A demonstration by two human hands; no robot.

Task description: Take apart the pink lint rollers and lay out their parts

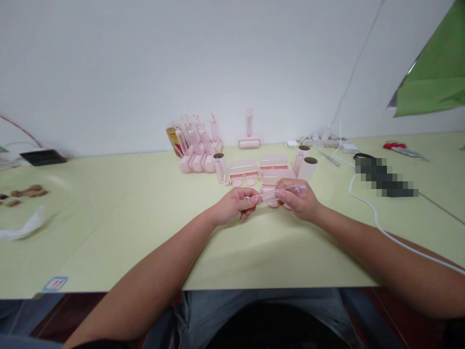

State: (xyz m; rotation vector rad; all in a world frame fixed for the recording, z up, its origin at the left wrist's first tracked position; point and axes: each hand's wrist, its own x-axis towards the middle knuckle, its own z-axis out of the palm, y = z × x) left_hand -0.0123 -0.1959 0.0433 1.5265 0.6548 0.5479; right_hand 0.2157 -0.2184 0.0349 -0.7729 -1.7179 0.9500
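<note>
Both of my hands meet over the table, holding a clear pinkish lint roller handle (269, 196) tilted slightly up to the right. My left hand (238, 203) pinches its left end, where a small pink piece shows at the fingertips. My right hand (300, 199) is wrapped round the right part of the tube, thumb on top. Just behind the hands lie pink roller heads with translucent covers, one (244, 169) at the left and another (273, 161) further back. Part of the nearest pink pieces is hidden by my right hand.
Several assembled pink lint rollers (198, 157) stand at the back left, and a single one (249, 131) stands by the wall. Paper rolls (310, 169) flank the covers. A white cable (366, 201) crosses the right side. Red-handled scissors (403, 148) lie at the far right.
</note>
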